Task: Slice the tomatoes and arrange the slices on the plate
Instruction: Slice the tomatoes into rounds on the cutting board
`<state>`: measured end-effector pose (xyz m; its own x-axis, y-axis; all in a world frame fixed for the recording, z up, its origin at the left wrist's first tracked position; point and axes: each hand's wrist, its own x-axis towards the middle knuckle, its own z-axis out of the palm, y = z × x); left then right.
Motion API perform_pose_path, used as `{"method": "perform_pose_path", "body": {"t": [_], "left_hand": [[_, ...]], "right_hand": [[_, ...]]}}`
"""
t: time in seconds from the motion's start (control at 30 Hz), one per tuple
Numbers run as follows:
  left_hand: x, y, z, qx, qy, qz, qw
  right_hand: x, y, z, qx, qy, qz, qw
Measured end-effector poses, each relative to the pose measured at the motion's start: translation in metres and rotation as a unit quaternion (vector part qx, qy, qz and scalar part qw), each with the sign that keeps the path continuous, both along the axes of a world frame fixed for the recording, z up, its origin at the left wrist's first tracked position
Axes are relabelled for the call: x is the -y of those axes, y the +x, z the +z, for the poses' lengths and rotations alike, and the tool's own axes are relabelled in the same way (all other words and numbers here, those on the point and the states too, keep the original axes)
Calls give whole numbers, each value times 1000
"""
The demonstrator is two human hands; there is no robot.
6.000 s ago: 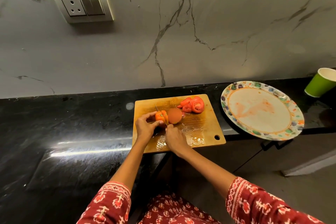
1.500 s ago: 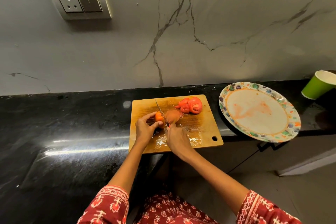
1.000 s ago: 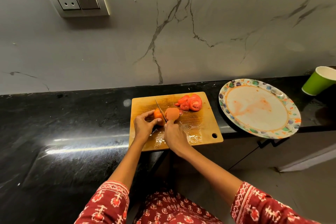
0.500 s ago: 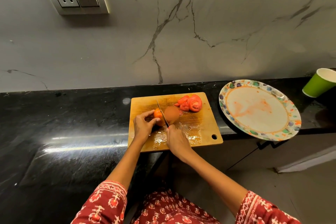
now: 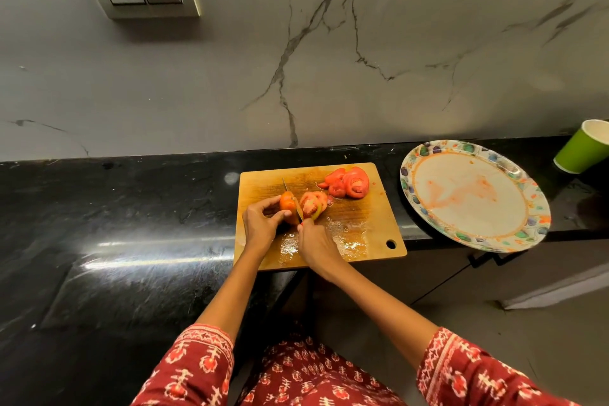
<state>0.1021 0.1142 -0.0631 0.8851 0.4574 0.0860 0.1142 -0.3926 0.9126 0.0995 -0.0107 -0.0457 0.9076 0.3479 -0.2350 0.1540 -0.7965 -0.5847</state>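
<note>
Black counter under grey marble carries the cutting board [image 5: 362, 217]. On it the left hand [image 5: 260, 222] pinches the tomato [image 5: 287, 204]; the right hand [image 5: 318, 245] grips the knife [image 5: 294, 199], blade pointing away, just right of the left fingertips. Plate [image 5: 474, 241] waits farther right, nearer the knife hand.

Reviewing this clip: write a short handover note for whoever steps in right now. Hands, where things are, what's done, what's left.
Left hand grips the orange-red tomato piece on the wooden cutting board.
Right hand holds the small knife, blade between that piece and a fresh-cut slice.
Done: a pile of red tomato slices at the board's far right corner.
Left: finish slicing, then move all slices to the patterned round plate, which holds only juice smears.
</note>
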Motion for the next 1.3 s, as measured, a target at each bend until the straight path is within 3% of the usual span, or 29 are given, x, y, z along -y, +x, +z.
{"method": "perform_pose_path", "body": {"t": [0.7, 0.9, 1.3], "left_hand": [[2, -6, -2, 2, 17, -1, 1000], [6, -6, -4, 0, 42, -46, 998], [3, -2, -4, -5, 37, 0, 999]], "right_hand": [[-14, 7, 4, -20, -65, -5, 998], [-16, 7, 7, -14, -85, -10, 996], [22, -29, -4, 33, -136, 44, 989]]}}
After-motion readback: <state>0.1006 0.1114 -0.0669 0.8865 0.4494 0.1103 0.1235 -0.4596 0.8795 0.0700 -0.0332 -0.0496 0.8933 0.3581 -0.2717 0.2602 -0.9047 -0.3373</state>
